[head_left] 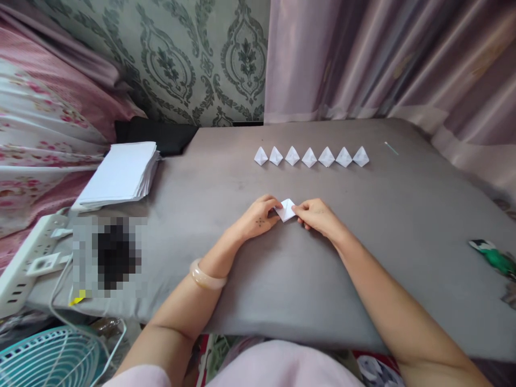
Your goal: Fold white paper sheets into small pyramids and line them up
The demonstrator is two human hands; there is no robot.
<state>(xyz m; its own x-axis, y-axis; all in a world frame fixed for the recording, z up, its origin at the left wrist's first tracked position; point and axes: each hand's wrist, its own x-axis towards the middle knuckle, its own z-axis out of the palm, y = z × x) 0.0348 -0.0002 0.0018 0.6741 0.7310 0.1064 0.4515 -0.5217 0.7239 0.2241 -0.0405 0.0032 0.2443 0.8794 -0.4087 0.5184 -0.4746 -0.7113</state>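
Both hands meet at a small folded white paper square (287, 209), turned like a diamond just above the grey cloth. My left hand (262, 217) pinches its left corner between thumb and fingers. On the opposite corner, my right hand (316, 215) grips the paper with thumb and bent fingers. Creases run across the paper's upper face. Beyond the hands stands a row of several folded white paper pieces (309, 157), each with a pointed top. A pale bangle (207, 275) circles my left wrist.
A stack of white paper (121, 171) lies at the left, before a folded black cloth (157, 134). A power strip (28, 263) with plugs and a teal fan (52, 357) are at the lower left. A green object (497, 259) lies far right, a thin stick (391, 148) behind.
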